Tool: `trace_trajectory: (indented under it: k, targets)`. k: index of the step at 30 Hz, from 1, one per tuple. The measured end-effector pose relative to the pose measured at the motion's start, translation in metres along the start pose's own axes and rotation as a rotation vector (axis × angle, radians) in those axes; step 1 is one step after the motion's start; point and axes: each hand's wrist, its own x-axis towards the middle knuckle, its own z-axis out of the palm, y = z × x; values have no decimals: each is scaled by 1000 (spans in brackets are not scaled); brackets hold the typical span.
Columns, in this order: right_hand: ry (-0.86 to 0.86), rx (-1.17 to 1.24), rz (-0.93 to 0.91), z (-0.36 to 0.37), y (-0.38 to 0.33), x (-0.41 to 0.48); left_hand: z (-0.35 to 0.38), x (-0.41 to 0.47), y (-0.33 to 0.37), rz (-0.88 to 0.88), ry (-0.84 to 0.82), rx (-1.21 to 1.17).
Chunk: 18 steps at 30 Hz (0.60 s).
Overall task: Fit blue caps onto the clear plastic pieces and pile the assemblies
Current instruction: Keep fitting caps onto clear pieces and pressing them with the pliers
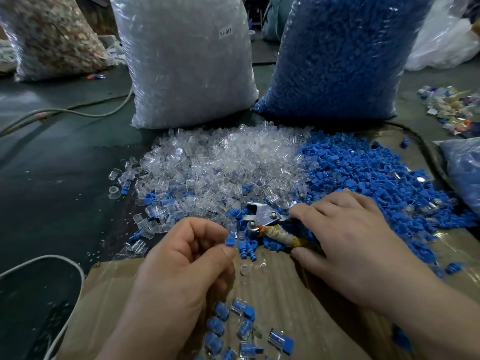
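Left hand pinches a blue cap; right hand grips pliers.

Cable, scrap bag, far L

The left hand is hiding nearly all of what it is pinching: only a corner of a blue cap is showing, so any clear piece beneath cannot be told. The right hand, holding the metal tool, is covering the far end of its wrapped handle. The bottom edge is cutting off the blurred assemblies, and the top edge is cutting off the bag of clear pieces and the bag of blue caps.
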Motion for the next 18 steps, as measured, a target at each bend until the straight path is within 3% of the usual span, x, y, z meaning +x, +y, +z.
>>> trace_trajectory:
  k: [3, 7, 9, 18]
  targets:
    - [123, 50, 30, -3, -4, -1, -1, 1, -2, 5, 25, -7]
    - [365, 308, 55, -13, -8, -6, -2, 0, -2, 15, 50, -35]
    - [417, 295, 34, -18, -11, -10, -1, 0, -1, 22, 48, -61]
    - [198, 188, -168, -6, -19, -18, 1, -5, 13, 57, 58, -86]
